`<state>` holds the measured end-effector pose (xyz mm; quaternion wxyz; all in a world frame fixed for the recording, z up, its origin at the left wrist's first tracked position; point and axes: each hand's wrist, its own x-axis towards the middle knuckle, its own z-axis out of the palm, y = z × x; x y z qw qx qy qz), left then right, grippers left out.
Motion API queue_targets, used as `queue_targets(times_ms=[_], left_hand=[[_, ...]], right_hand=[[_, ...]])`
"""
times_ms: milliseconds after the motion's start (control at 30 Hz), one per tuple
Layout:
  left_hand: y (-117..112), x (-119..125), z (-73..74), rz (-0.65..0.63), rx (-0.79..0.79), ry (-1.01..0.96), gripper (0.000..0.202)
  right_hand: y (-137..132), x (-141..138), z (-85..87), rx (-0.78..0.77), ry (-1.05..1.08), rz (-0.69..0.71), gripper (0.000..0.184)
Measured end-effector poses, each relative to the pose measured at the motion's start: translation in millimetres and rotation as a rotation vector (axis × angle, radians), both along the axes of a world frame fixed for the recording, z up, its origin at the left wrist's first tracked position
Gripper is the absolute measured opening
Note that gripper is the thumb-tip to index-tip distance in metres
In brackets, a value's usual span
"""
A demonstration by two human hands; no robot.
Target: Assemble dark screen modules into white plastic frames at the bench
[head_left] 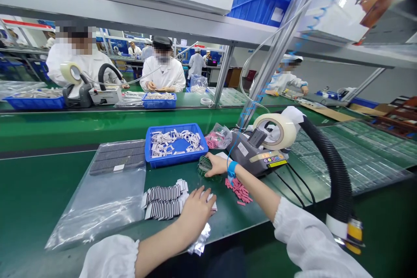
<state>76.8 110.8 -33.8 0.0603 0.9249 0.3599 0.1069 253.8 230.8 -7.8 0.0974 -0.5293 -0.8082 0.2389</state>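
My left hand (196,209) lies with its fingers stretched out at the right end of overlapping rows of small white pieces with dark stripes (164,200). Part of those pieces is hidden beneath it. Farther forward, my right hand (216,165) has its thumb and fingers around a bundle of thin green pieces (204,165), next to the blue tray's corner. A blue wristband (232,168) with a cord circles my right wrist. Close below that wrist lies a pile of small pink strips (239,191). Crumpled silvery material (200,239) shows under my left wrist at the bench edge.
A blue tray (148,150) holds many white parts. Left of it lies a clear plastic bag (107,200) with grey strips. A tape dispenser (250,152), a bag of pink pieces (217,137) and a black hose (332,156) stand right. Co-workers sit across the line.
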Motion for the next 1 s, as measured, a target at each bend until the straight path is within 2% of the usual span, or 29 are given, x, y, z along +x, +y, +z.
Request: queue_targets(times_ms=[233, 533, 800, 933, 1000], left_hand=[[0, 0, 0.5, 0.001, -0.006, 0.013, 0.037], [0, 0, 0.5, -0.005, 0.009, 0.028, 0.037], [2, -3, 0.6, -0.018, 0.036, 0.020, 0.040], [6, -2, 1.3, -0.002, 0.054, 0.014, 0.037], [7, -1, 3.8, 0.006, 0.067, 0.010, 0.040]], right_hand=[[-8, -1, 1.6, 0.045, -0.080, 0.018, 0.034], [-4, 8, 6.1, 0.121, -0.055, 0.020, 0.034], [-17, 24, -1.1, 0.283, 0.034, -0.053, 0.031], [-34, 23, 9.0, 0.434, 0.142, -0.138, 0.035], [-45, 20, 17.2, 0.499, 0.210, -0.184, 0.027]])
